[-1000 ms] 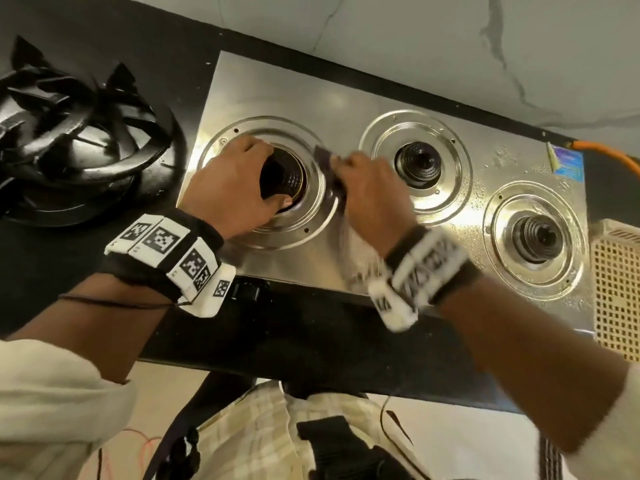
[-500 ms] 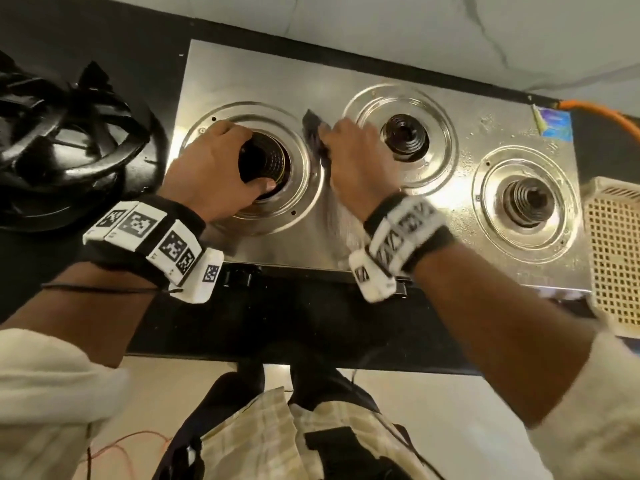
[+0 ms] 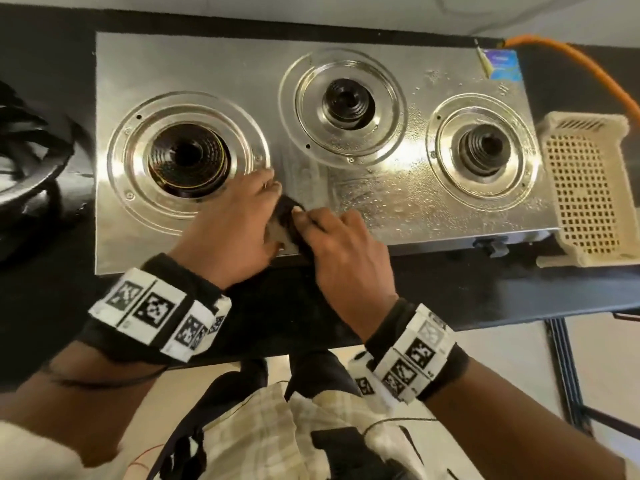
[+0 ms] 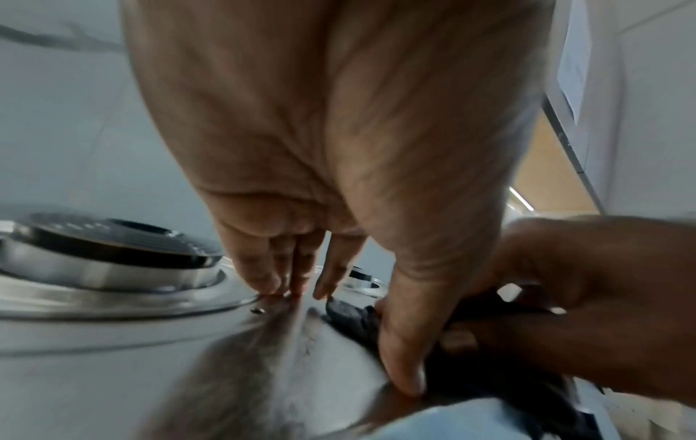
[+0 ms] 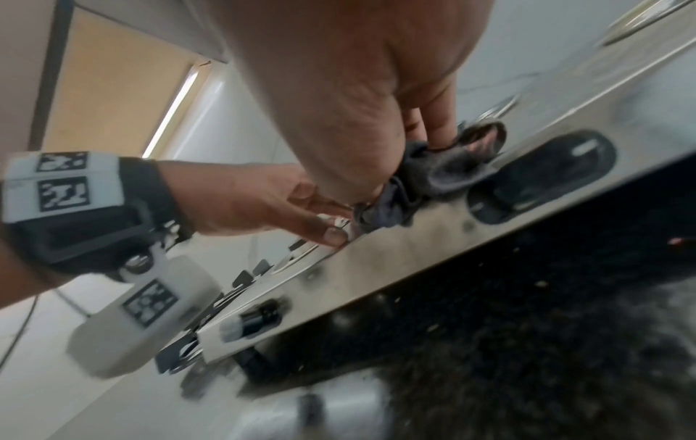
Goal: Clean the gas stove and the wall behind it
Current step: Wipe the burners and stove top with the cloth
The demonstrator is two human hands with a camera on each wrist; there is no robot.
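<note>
The steel three-burner gas stove (image 3: 207, 64) lies on a black counter, with the pale marble wall (image 3: 311, 8) behind it. Both hands are at the stove's front edge, between the left burner (image 3: 188, 159) and the middle burner (image 3: 348, 105). My right hand (image 3: 332, 237) grips a crumpled dark cloth (image 3: 287, 213) against the steel. My left hand (image 3: 256, 209) rests beside it. Its straight fingers (image 4: 263, 279) touch the burner ring's edge, and its thumb lies against the cloth (image 4: 350, 315). In the right wrist view the cloth (image 5: 425, 175) is bunched just above a control knob.
Black pan supports (image 3: 24, 143) are stacked on the counter to the left. A cream perforated basket (image 3: 585, 192) stands against the stove's right end. An orange gas hose (image 3: 568, 60) runs off at the back right. Water droplets cover the steel around the right burner (image 3: 483, 147).
My left hand has come off the left burner and moved to the front edge. My right hand has drawn the cloth back from between the burners toward me.
</note>
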